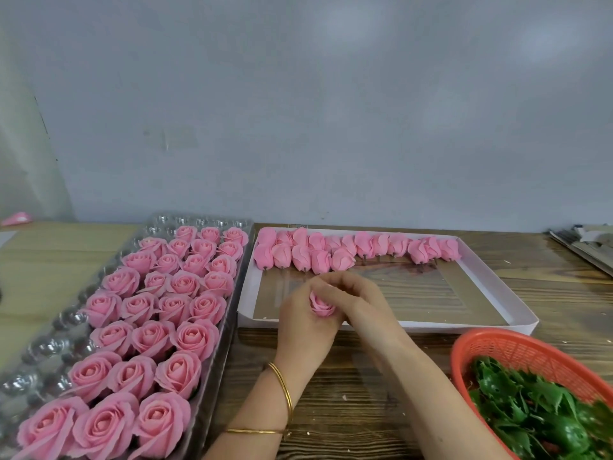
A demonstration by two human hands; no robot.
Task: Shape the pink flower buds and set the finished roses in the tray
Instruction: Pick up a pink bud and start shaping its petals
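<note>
The left hand is cupping a pink bud while the right hand is curling its fingers round it.

A single wide-angle view, worn on the person's head, looks from above the near edge of the table toward its far edge, tilted down. It sits close: the left hand and right hand, both holding a pink bud, lie mid-frame, with the forearms entering from the bottom. The wall behind the far edge fills the upper half. The tray is cut off at the near left, the red basket at the near right.
</note>
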